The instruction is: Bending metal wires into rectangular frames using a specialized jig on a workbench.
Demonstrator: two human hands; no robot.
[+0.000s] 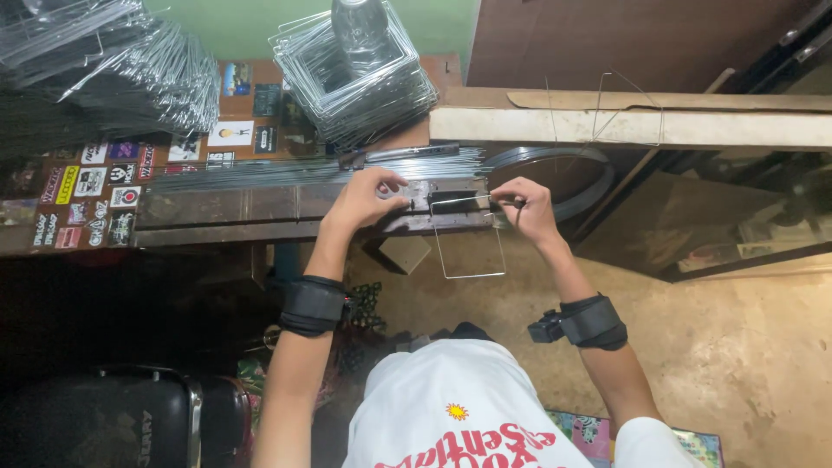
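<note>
Thin bent steel wire frame, hanging from the dark metal bending jig at bench edge: light, springy (likely pokey ends). Right hand pinching its top corner; left hand closed on jig.

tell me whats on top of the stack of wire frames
A clear plastic bottle stands on the stack of wire frames; its cap is out of view, and the frames under it are covered.
</note>
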